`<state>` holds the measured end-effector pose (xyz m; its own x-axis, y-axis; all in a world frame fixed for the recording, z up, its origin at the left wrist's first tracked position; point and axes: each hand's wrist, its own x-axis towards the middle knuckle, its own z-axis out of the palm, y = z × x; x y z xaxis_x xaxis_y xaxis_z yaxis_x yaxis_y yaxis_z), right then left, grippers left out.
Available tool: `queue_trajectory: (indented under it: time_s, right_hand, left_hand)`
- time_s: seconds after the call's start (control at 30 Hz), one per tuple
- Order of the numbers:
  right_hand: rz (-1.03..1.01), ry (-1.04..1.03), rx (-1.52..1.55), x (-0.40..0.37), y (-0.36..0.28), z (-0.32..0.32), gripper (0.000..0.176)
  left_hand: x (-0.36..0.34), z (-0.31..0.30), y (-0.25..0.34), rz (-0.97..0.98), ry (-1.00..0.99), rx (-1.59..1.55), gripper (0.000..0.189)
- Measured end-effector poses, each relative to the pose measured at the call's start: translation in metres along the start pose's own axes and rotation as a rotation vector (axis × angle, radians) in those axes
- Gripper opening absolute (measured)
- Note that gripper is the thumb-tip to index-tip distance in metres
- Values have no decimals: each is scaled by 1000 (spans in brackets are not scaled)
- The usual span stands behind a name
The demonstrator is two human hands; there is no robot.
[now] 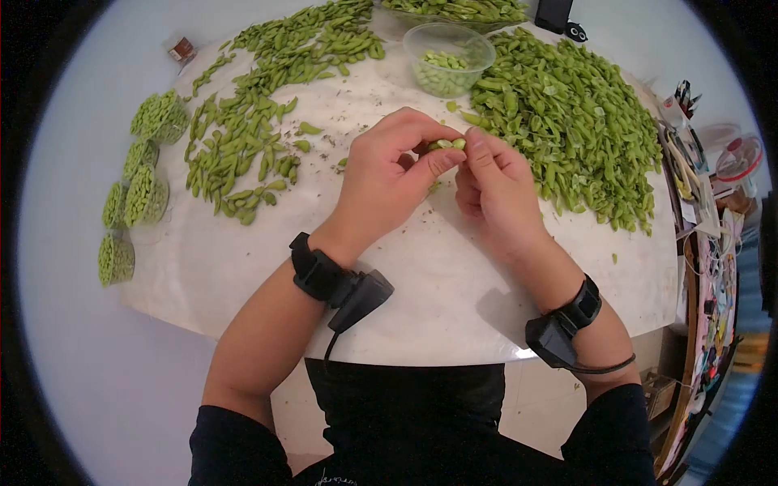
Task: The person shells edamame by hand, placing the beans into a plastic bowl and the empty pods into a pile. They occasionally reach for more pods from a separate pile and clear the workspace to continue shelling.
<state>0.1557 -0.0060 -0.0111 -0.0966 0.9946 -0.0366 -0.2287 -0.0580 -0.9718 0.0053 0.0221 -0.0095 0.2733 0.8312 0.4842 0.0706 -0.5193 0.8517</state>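
Above the middle of the table, my left hand (397, 162) and my right hand (501, 180) meet at the fingertips. Between them is a green soybean pod (446, 145), with pale beans showing at its opening. The left thumb and fingers pinch the pod; the right thumb and forefinger press on its right end. Just beyond the hands stands a clear plastic bowl (478, 55) partly filled with shelled green beans (446, 74). To the left lie whole pods (243, 154) in a loose spread. A big heap of pods, many looking split and flattened (571, 130), is at the right.
Several clear tubs of shelled beans (147, 196) line the table's left edge. A wide container of pods (462, 10) sits at the far side. Stationery and small items crowd a shelf (689, 162) on the right. Bits of debris dot the tabletop (389, 283).
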Motion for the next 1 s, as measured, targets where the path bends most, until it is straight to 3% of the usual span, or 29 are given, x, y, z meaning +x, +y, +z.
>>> queue_trajectory:
  time_s: [0.1, 0.2, 0.3, 0.37, 0.57, 0.8, 1.0]
  right_hand:
    - [-80, 53, -43, 0, -5, -1, 31]
    - [-380, 75, -470, 3, 1, -3, 28]
    - [-437, 66, -698, 2, -3, -7, 27]
    - [-464, 56, -668, 4, 1, -8, 26]
    - [-505, 23, -711, 3, -2, -7, 24]
    - [-500, -100, -755, -1, -5, -5, 32]
    - [-445, -87, -736, -3, -6, -2, 34]
  left_hand:
    - [0, -2, -7, 32, -39, 71, 16]
    - [0, -4, -6, 43, -125, 181, 18]
    - [1, -9, -2, 139, -195, 378, 20]
    - [1, -10, -6, 180, -233, 530, 19]
    - [1, -10, -7, 272, -239, 414, 12]
    - [0, -15, 0, 316, -312, 382, 20]
    - [-1, -14, -1, 323, -314, 377, 25]
